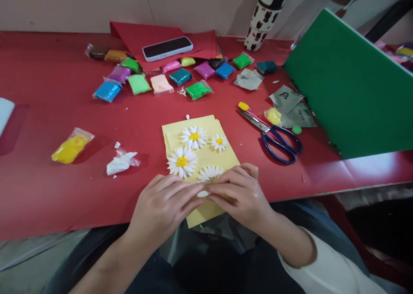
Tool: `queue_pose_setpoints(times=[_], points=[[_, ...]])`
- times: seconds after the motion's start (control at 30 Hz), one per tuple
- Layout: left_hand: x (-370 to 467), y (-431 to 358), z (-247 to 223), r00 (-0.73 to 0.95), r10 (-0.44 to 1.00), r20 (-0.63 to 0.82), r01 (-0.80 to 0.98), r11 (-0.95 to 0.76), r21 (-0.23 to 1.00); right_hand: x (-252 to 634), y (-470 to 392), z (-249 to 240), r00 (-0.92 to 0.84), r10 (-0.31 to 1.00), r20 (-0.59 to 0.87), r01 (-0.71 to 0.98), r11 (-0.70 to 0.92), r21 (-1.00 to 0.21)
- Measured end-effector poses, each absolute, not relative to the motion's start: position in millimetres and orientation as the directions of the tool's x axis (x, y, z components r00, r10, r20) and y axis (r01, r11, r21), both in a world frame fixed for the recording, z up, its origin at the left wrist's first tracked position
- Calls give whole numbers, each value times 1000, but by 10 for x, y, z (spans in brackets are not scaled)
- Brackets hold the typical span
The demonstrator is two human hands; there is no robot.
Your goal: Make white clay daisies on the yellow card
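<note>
Between the fingertips of my left hand (164,199) and my right hand (241,195) is a small white clay petal (202,194), pinched from both sides. Both hands are over the lower part of a yellow paper sheet (196,218). Just beyond my fingers lies a partly hidden white clay flower (210,172). Three daisies with yellow centres lie farther up the paper: a left daisy (182,161), an upper daisy (194,137) and a smaller right daisy (219,142). Left of my left hand sits an opened packet of white clay (120,164).
A packet of yellow clay (71,147) lies to the left. Scissors (277,141) rest at the right, before a leaning green board (348,91). Several coloured clay packets, a phone (167,48) on red paper and a tumbler (263,20) line the back of the red table (41,113).
</note>
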State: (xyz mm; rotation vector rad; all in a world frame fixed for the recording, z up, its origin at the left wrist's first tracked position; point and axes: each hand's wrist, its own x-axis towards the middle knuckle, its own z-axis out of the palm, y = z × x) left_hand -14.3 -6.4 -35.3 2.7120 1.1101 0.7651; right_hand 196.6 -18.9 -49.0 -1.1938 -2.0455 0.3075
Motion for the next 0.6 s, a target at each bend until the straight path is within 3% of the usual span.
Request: queue_pose_setpoints(times=[0.6], points=[[-104, -64, -336, 534, 721, 442, 580, -692, 429, 1973, -205, -434, -263, 834, 486, 631, 529, -567]])
